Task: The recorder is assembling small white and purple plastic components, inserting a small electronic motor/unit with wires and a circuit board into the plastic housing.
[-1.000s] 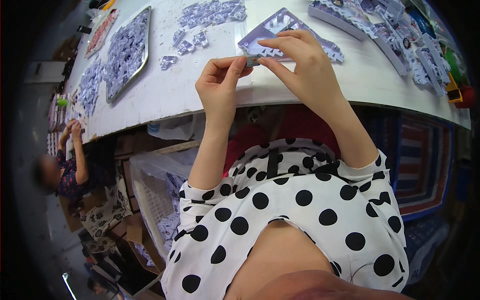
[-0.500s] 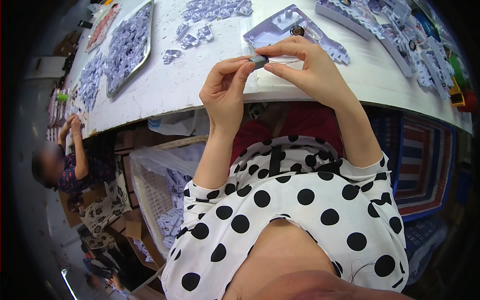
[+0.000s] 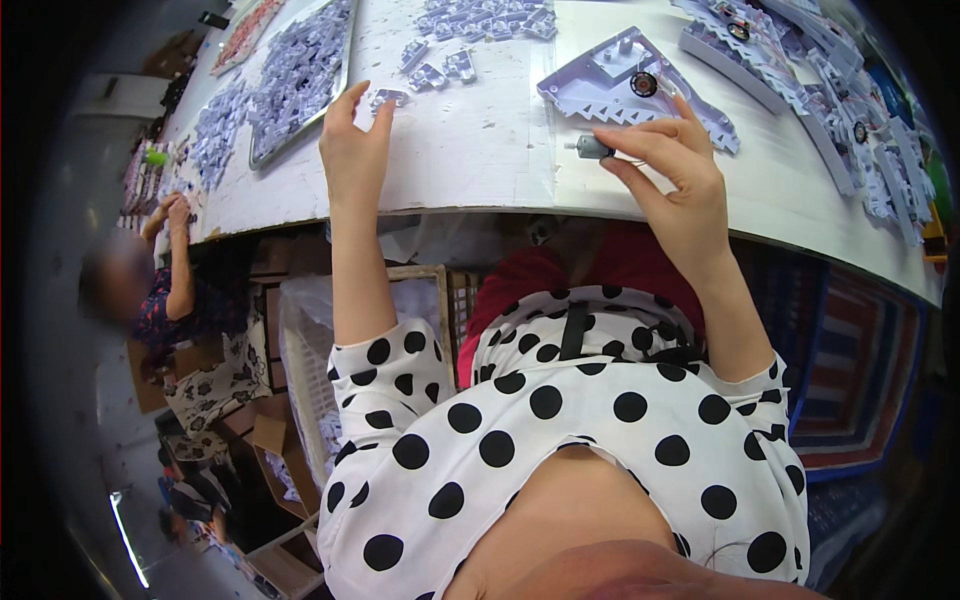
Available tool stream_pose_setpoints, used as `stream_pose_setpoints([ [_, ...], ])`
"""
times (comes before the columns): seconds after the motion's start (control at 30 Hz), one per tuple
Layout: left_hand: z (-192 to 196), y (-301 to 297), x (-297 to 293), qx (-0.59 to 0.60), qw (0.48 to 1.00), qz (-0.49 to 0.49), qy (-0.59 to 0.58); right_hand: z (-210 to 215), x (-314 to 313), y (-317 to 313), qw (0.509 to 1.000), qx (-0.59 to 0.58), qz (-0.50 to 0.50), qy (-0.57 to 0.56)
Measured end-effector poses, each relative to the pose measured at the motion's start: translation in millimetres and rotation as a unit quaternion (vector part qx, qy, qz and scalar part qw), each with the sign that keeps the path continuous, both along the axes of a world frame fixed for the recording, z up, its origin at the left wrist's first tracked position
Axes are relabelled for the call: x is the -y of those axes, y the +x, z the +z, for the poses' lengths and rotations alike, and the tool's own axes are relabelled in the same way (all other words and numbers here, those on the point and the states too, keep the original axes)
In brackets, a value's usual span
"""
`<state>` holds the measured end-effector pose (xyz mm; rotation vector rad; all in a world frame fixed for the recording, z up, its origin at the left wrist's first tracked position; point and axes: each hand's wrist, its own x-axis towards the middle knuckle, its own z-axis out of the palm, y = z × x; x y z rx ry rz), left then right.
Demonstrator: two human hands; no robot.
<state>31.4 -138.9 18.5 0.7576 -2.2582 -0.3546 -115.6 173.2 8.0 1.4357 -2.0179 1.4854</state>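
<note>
Between the thumb and fingers of my right hand [image 3: 682,180] is a small grey cylindrical motor [image 3: 593,148], its shaft end facing left. Thin wires lead from it, partly hidden by the fingers. Just beyond, a pale lavender plastic housing [image 3: 580,82] with a toothed near edge and a round black part [image 3: 643,84] lies on the table. My left hand [image 3: 352,150] is open at the left, thumb and fingers apart, right beside a small pale plastic piece [image 3: 388,98]. Whether the fingertips touch that piece, I cannot tell.
A metal tray [image 3: 258,158] heaped with small pale pieces stands at the left of the white table [image 3: 460,170]. More such pieces [image 3: 485,20] lie at the back. Stacked housings [image 3: 735,65] crowd the right. Another person [image 3: 175,290] sits at the far left.
My left hand has let go of the motor and moved left to the loose small pieces. My right hand keeps the motor, now held apart from the left. The view has shifted slightly.
</note>
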Motion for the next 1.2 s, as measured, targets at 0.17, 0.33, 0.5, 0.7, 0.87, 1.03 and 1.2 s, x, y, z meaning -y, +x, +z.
stream_pose_setpoints([
  [0.17,1.6,-7.5,12.0,0.074,0.997,-0.022,0.003,-10.2,7.0,7.6,0.998,-0.057,-0.006,0.005],
  [0.33,5.1,-6.3,20.7,0.125,0.983,-0.043,0.125,-19.5,7.6,5.3,0.997,-0.068,-0.023,-0.006],
  [0.5,-6.2,7.5,33.0,0.087,0.982,-0.119,0.122,-16.2,8.3,6.4,0.998,-0.060,-0.020,-0.007],
  [0.7,-4.1,9.8,-28.2,0.077,0.982,-0.129,0.116,-19.4,6.8,2.4,0.998,-0.062,-0.027,-0.011],
  [0.87,-2.2,3.8,-102.8,0.009,0.951,-0.270,0.148,-18.9,10.8,3.1,0.997,-0.064,-0.015,-0.030],
  [1.03,-17.0,-22.1,-140.9,-0.010,0.941,-0.317,0.117,-21.9,7.6,1.7,0.998,-0.061,-0.024,-0.016],
  [1.2,-16.1,-26.4,-144.4,-0.006,0.937,-0.323,0.135,-21.1,-0.2,1.8,0.998,-0.048,-0.037,-0.002],
])
